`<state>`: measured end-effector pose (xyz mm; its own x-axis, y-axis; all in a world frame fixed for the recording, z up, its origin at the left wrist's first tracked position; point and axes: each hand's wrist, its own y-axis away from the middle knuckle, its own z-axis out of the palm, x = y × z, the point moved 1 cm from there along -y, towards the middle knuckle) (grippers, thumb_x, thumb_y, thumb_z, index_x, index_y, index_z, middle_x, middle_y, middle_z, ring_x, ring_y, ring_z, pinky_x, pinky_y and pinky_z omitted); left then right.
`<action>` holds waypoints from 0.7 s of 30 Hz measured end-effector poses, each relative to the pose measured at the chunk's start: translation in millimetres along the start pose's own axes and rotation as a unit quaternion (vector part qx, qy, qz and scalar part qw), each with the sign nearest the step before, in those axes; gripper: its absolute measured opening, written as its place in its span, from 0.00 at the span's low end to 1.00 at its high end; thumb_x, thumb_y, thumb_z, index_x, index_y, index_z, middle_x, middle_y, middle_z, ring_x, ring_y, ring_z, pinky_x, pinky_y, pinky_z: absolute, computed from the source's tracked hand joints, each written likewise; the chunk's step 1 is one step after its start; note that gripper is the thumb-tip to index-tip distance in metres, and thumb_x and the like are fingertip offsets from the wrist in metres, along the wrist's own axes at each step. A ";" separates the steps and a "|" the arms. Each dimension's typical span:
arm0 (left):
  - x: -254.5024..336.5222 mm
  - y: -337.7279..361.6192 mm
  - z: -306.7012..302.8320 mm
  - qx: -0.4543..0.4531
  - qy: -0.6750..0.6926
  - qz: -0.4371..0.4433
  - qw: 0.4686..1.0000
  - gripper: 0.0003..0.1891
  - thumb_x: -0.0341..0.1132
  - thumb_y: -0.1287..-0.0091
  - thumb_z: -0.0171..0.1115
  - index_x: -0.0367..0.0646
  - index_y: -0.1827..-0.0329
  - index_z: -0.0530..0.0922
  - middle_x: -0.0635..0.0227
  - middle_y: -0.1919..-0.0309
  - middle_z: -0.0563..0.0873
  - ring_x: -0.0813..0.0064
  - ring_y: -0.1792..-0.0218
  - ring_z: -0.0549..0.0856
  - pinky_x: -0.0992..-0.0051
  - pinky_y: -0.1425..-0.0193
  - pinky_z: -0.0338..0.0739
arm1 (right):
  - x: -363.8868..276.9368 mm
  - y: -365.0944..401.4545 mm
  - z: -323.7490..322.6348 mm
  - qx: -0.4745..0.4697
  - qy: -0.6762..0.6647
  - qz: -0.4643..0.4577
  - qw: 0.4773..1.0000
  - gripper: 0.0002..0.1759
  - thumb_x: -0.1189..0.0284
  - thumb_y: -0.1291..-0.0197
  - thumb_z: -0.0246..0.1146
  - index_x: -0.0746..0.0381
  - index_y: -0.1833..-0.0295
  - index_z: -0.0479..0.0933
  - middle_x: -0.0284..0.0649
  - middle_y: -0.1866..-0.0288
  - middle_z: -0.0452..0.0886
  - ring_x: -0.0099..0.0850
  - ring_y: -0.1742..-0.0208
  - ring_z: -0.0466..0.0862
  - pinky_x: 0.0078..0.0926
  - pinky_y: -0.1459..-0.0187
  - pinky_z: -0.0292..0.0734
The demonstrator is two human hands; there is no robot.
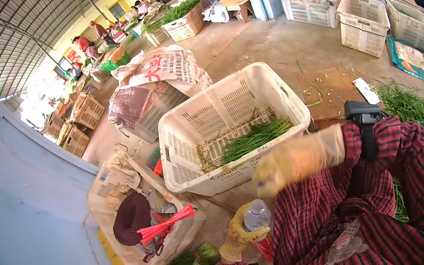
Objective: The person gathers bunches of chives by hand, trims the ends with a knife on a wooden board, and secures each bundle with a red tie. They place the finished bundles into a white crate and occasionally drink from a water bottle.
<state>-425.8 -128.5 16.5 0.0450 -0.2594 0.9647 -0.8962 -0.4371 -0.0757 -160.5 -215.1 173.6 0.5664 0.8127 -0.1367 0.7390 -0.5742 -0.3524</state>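
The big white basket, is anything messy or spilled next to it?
Yes: loose green bits lie scattered on the brown sheet beside the white basket. They look spilled, because the greens inside lie together.

The person is wearing red-and-black plaid, long-sleeved clothing [306, 218] with a pale bear-shaped patch [345, 248]; yellowish gloves [307, 158]; black wrist straps [369, 143], the right one carrying a boxy black device [363, 111].
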 end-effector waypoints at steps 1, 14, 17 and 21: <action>6.4 -0.4 1.1 0.048 0.050 0.014 0.997 0.42 0.36 0.53 0.90 0.39 0.33 0.77 0.64 0.44 0.87 0.70 0.44 0.86 0.67 0.38 0.82 | 6.8 11.1 -8.5 0.061 -0.031 0.052 0.996 0.14 0.75 0.35 0.66 0.61 0.45 0.76 0.44 0.50 0.80 0.47 0.48 0.84 0.41 0.47 0.81; 181.9 -31.3 6.9 0.205 -0.172 0.480 0.835 0.21 0.32 0.47 0.79 0.43 0.49 0.86 0.51 0.51 0.90 0.51 0.52 0.89 0.54 0.48 0.84 | 43.9 234.3 111.4 0.581 -0.143 0.549 0.583 0.21 0.74 0.38 0.73 0.61 0.40 0.78 0.36 0.51 0.86 0.25 0.51 0.84 0.27 0.46 0.80; 209.4 -28.0 4.9 0.177 -0.207 0.553 0.787 0.20 0.35 0.46 0.78 0.44 0.50 0.86 0.52 0.52 0.90 0.51 0.54 0.89 0.53 0.50 0.84 | 42.3 238.5 108.3 0.586 -0.137 0.556 0.574 0.22 0.74 0.37 0.72 0.60 0.38 0.77 0.35 0.51 0.85 0.23 0.51 0.83 0.26 0.47 0.80; 244.9 -26.5 23.8 0.146 -0.234 0.616 0.738 0.19 0.38 0.45 0.77 0.45 0.51 0.86 0.52 0.53 0.90 0.51 0.55 0.90 0.51 0.52 0.84 | 42.2 244.3 110.8 0.592 -0.145 0.541 0.580 0.22 0.74 0.37 0.72 0.60 0.38 0.78 0.35 0.50 0.85 0.23 0.51 0.82 0.25 0.47 0.80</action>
<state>-380.5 -201.0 248.8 -0.5163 -0.8536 -0.0689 -0.2538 0.2293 -0.9397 3.5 -310.1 -20.8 0.2521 0.1209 -0.9601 -0.8569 -0.4331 -0.2795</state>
